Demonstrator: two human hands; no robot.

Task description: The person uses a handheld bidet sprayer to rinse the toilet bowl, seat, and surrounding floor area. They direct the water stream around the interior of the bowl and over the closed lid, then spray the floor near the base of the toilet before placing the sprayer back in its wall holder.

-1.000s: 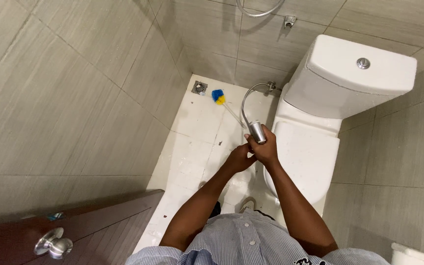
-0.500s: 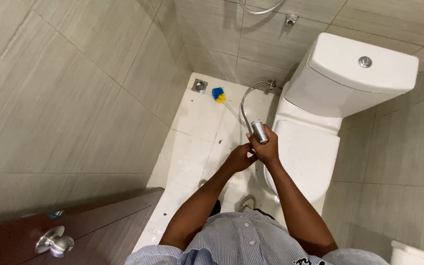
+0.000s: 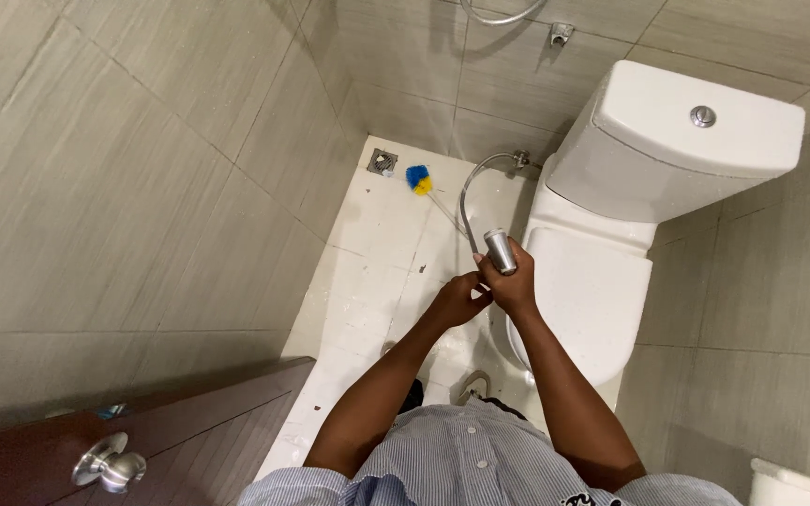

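Observation:
My right hand (image 3: 513, 286) grips a chrome bidet sprayer head (image 3: 500, 250), held upright beside the left edge of the white toilet (image 3: 602, 290), whose lid is down. The sprayer's metal hose (image 3: 466, 192) loops back to a wall valve behind the bowl. My left hand (image 3: 459, 300) is curled against my right hand at the base of the sprayer, fingers closed around it or the hose there; which one I cannot tell.
A blue and yellow toilet brush (image 3: 418, 179) lies on the white floor tiles near a square floor drain (image 3: 382, 162). The cistern (image 3: 696, 122) has a chrome flush button. A dark wooden door (image 3: 142, 431) with a round metal knob stands at lower left. Grey tiled walls close in on both sides.
None of note; both hands stay together on the sprayer, which has shifted only slightly.

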